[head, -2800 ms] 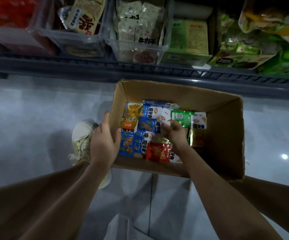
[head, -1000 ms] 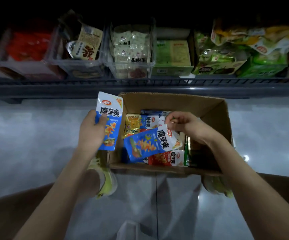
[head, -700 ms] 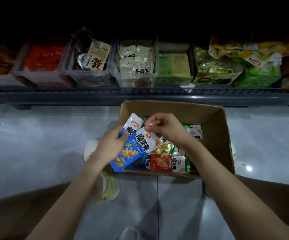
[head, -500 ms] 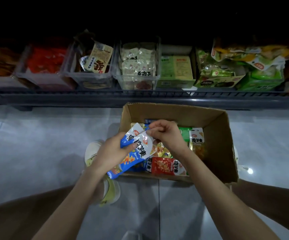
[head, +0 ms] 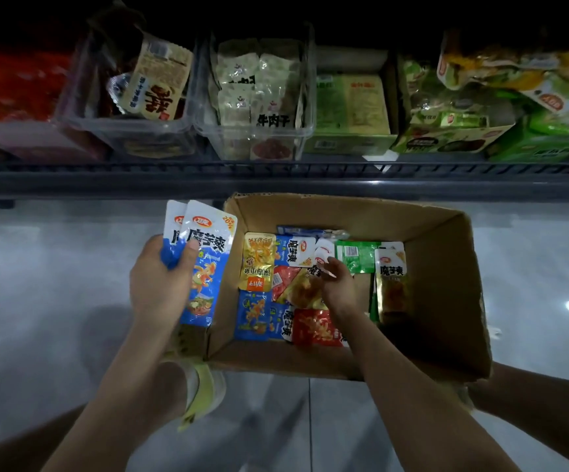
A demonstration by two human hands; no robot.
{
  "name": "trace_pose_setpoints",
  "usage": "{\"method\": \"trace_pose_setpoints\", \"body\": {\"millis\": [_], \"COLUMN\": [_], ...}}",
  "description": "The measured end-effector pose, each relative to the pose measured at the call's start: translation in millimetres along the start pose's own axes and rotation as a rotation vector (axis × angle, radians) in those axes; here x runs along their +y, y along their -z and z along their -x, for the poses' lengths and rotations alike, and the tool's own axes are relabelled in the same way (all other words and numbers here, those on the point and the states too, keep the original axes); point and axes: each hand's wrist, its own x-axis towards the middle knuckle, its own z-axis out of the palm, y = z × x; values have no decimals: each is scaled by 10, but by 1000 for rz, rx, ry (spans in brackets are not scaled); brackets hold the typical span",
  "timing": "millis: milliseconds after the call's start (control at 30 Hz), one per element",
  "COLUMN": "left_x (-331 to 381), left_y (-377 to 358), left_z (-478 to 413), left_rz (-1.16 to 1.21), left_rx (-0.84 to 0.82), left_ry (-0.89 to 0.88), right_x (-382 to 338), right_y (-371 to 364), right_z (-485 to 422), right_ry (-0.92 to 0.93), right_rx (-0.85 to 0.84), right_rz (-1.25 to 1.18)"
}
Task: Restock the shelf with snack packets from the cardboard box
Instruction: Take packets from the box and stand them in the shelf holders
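- 2 blue packets (head: 204, 267), clamped in the left grip (head: 160, 281) beside the cardboard box (head: 446, 267), are fanned; 1 could be dropped.
- The right grip (head: 339, 287) is curled among the loose packets (head: 317, 328) in the box. Whether 1 is pinched cannot be told; neighbours could be dragged out.
- The shelf (head: 276, 178) is crowded; misfiling is risked.

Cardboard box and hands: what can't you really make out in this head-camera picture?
All in the head view:
- Right hand: its fingertips blur among the packets, so a grip cannot be confirmed.
- Rear blue packet in the left hand: mostly hidden by the front blue packet.
- Cardboard box: lower layers hidden under the top packets.
- Shelf: upper part lost in darkness; red goods at left too blurred to identify.
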Motion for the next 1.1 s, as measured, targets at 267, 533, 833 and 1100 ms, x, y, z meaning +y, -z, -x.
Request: {"method": "trace_pose_setpoints", "body": {"millis": [267,533,833,1100], "left_x": [-52,14,254,689], "left_y": [-105,-112,53,364], "left_z": [-64,10,371,857], "left_rz": [55,122,208,130], "left_rx": [-44,-47,-100,-198], "left_ry": [2,25,-46,-263], "right_x": [-19,-113,-560,-1137], "right_y": [-446,-445,314,949], "right_z": [-364,-170,525,1417], "right_ry": [-78,-126,99,298], "right_rx": [116,73,-14,-47], "right_rz": [-14,-98,-172,-224]}}
